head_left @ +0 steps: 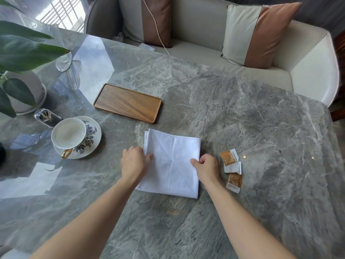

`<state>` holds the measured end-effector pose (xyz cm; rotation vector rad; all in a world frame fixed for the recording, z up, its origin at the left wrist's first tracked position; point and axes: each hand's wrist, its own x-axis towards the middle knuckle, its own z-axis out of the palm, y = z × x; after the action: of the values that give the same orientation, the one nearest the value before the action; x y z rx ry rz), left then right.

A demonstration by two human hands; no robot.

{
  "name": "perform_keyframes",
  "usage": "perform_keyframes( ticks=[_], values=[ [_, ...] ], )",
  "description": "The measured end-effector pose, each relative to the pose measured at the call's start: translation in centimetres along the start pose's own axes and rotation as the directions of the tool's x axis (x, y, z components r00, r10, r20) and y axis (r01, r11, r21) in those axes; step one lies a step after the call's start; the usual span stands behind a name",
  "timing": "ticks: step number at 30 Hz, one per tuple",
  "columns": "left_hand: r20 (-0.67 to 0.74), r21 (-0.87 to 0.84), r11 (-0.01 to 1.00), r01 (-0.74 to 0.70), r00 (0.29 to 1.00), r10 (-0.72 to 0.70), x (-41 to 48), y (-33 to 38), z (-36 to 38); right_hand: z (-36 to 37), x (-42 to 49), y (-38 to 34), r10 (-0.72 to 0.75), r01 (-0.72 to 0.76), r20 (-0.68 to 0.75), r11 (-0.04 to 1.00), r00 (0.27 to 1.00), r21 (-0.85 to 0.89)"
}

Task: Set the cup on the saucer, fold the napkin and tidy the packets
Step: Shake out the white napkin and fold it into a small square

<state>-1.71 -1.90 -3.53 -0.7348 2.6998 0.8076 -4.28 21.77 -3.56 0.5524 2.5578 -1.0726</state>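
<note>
A white cloth napkin, folded into a rough square, lies flat in the middle of the grey marble table. My left hand pinches its left edge and my right hand pinches its right edge. A white teacup with a gold handle stands on the flowered saucer at the left. Three orange-and-white packets lie loose in a small cluster just right of my right hand.
A wooden tray lies beyond the napkin. At the far left stand a potted plant, a clear toothpick holder and a glass item. A cream sofa with cushions sits behind the table's far edge.
</note>
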Motion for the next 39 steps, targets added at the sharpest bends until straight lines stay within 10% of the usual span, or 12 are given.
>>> perform_keyframes(
  ticks=[7, 14, 19, 23, 27, 34, 39],
  values=[
    [0.310, -0.677, 0.694, 0.244, 0.950, -0.031, -0.4, -2.3, -1.5, -1.3, -0.7, 0.9, 0.142, -0.176, 0.110, 0.880, 0.984, 0.442],
    [0.293, -0.776, 0.590, 0.223, 0.956, 0.024, -0.6, -2.4, -3.2, -2.9, -1.8, 0.7, 0.016, -0.097, 0.167, 0.865, 0.986, 0.492],
    [0.277, -0.656, 0.755, 0.009, 0.933, 0.230, -1.5, -1.8, -5.5, -4.8, -2.2, 0.4, -0.103, 0.016, 0.198, 0.917, 0.975, 0.399],
    [0.109, -0.224, 0.908, -0.354, 0.917, 0.384, -1.4, -0.5, -6.6, -6.2, -1.7, -0.2, -0.247, 0.224, 0.179, 0.965, 0.953, 0.139],
    [-0.007, 0.027, 0.852, -0.522, 0.853, 0.522, -0.1, 0.7, -7.1, -7.7, -0.5, -1.6, -0.443, 0.450, 0.092, 0.889, 0.892, -0.089],
    [-0.213, 0.026, 0.678, -0.735, 0.658, 0.722, 3.3, 2.2, -7.9, -9.9, 1.5, -4.3, -0.533, 0.534, -0.024, 0.845, 0.846, 0.020],
    [-0.092, 0.089, 0.603, -0.793, 0.596, 0.797, 1.2, -1.8, -4.7, -7.4, -0.3, 0.5, -0.634, 0.634, 0.014, 0.772, 0.773, -0.030]
  ],
)
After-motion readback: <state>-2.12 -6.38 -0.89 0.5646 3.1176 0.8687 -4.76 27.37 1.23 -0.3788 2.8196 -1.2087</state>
